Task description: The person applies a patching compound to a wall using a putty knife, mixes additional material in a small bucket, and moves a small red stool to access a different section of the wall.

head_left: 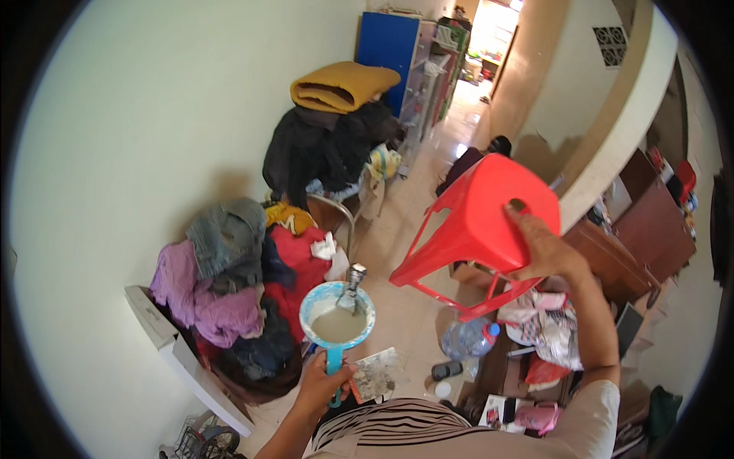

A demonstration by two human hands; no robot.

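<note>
My left hand is closed round the handle of a light-blue plastic dipper. Greyish-white liquid lies in its bowl, and white smears coat the rim. A tool with a smeared handle leans in the bowl, its lower end in the liquid; I cannot tell whether it is a brush or a scraper. On the right, my right hand grips a red plastic stool by its seat, with fingers at the hole in the top. The stool is tilted, its legs pointing down and left.
Clothes are heaped at the left, by a white panel. Behind them stand dark clothes topped by a rolled yellow mat and a blue cabinet. A water jug and plastic bags lie below the stool. A person is partly hidden behind it.
</note>
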